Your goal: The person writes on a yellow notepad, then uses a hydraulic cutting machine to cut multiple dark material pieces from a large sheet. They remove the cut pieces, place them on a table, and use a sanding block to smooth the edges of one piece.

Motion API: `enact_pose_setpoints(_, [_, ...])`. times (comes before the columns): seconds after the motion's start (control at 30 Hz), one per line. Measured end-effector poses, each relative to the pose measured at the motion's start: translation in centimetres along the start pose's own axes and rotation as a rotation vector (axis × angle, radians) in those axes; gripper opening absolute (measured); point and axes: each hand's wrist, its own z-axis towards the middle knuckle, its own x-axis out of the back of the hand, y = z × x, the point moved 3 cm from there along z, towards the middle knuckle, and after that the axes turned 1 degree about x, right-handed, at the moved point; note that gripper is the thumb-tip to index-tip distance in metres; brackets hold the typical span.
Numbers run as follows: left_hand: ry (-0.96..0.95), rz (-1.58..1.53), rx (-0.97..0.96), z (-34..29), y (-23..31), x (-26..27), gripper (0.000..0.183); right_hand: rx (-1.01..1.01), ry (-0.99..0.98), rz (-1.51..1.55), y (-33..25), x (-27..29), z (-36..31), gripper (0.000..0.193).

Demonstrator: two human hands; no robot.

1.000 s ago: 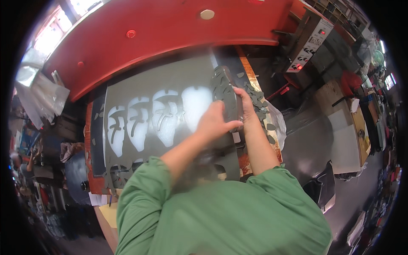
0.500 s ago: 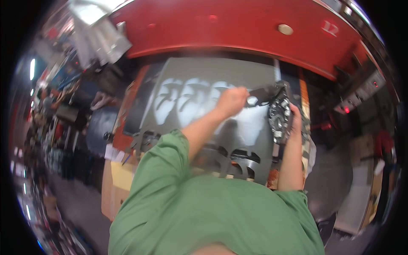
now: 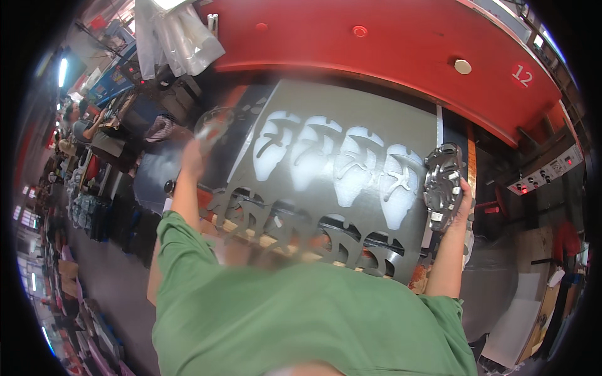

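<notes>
Since half a second ago, the left hand point(image 3: 193, 158) has swung away from the metal die point(image 3: 443, 188), over the sheet and out past its left edge. That die is at the grey sheet's right side, tilted up to show its inner metal parts. The right hand point(image 3: 463, 203) grasps it by its right edge. A thin, holed piece point(image 3: 214, 127) shows as a blur at the left hand's fingertips; whether they grip it or have let go, I cannot tell.

Between the hands, the grey sheet point(image 3: 357, 97) has four cut-outs showing white beneath, each crossed by thin grey strips. Nearer the body, a row of larger openings shows dark and reddish surfaces.

Clear plastic bags point(image 3: 186, 47) hang at the upper left; their contents cannot be made out. Across the far side runs a red machine beam point(image 3: 407, 44), with white figures on a red round label point(image 3: 522, 76). To the right, a control panel point(image 3: 552, 169) has glowing red lights and print too small to read.
</notes>
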Motion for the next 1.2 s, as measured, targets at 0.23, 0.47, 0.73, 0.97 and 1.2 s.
enact_pose_setpoints(0.23, [-0.176,1.412,-0.313,5.5,-13.3,5.5,0.043,0.071,0.123,-0.049,-3.3,-1.8,-1.3,0.039])
enact_pose_setpoints(0.47, [0.221,1.298,-0.571,-1.1,-4.2,-1.3,0.046,0.021,0.019,0.109,-7.5,-0.5,-3.8,0.064])
enact_pose_setpoints(0.73, [0.054,1.018,-0.510,-6.3,-4.6,-5.6,0.045,0.002,0.205,-0.108,-9.2,2.2,-4.7,0.044])
enact_pose_setpoints(0.97, [0.098,1.142,-0.662,-8.3,-2.9,-8.0,0.048,0.294,0.254,-0.598,-10.8,-2.1,-4.1,0.061])
enact_pose_setpoints(1.2, [0.136,1.209,-0.850,-10.6,0.2,-14.5,0.052,0.431,0.622,-1.731,-0.2,-6.9,-1.6,0.084])
